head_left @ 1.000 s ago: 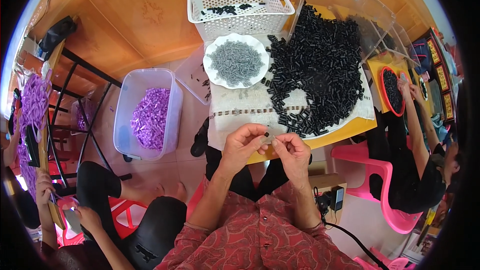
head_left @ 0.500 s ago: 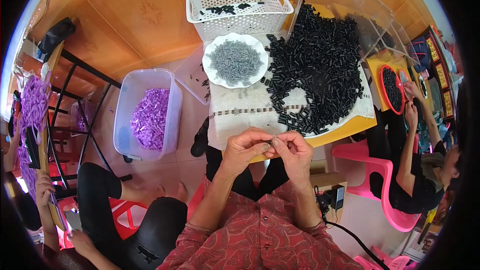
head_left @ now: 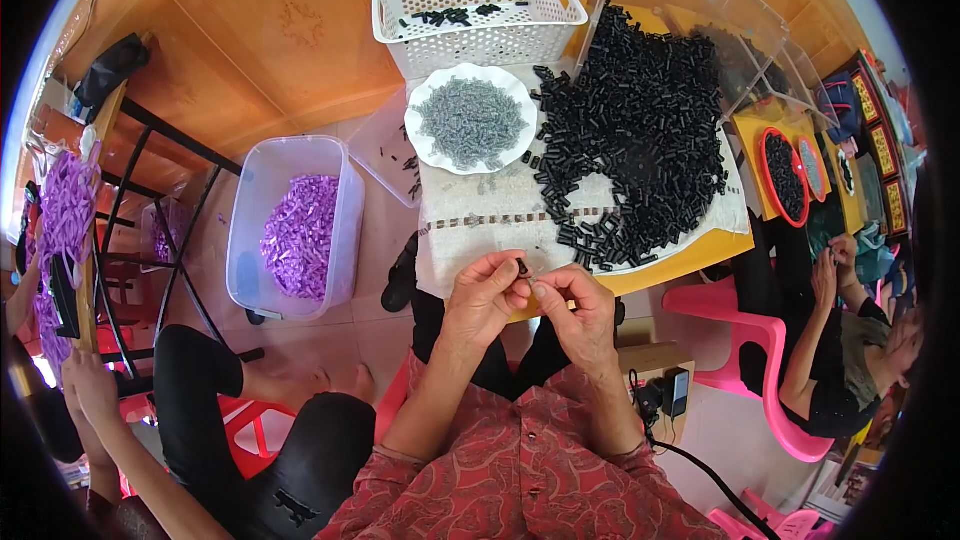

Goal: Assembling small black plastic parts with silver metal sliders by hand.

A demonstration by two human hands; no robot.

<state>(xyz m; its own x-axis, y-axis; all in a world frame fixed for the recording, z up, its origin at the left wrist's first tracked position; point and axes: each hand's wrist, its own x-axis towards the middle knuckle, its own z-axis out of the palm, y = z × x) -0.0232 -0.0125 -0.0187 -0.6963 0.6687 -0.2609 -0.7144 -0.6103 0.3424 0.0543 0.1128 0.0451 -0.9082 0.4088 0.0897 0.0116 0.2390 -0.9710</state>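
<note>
Over the near edge of the table, my left hand (head_left: 478, 302) pinches a small black cylinder-like piece (head_left: 522, 267) between thumb and fingertips. Close against it, the thumb and forefinger of my right hand (head_left: 581, 314) are closed on a tiny clear piece (head_left: 533, 279); its exact shape is too small to make out. Just beyond my hands lies a big heap of short black tubular pieces (head_left: 640, 130), spread on a white cloth (head_left: 470, 245). A white scalloped plate (head_left: 428, 154) holds a mound of small clear-grey pieces (head_left: 470, 122).
Behind the plate stands a white perforated basket (head_left: 480, 45) with some black pieces. A clear plastic bin (head_left: 250, 270) of purple pieces is on the floor at left. Co-workers sit on both sides; one on the right is beside a red basket (head_left: 783, 180) and a pink chair (head_left: 770, 380).
My hands have turned and parted slightly, so the black piece now shows at my left fingertips. The right co-worker's hands have dropped away from the baskets; the left co-worker's hands have come together.
</note>
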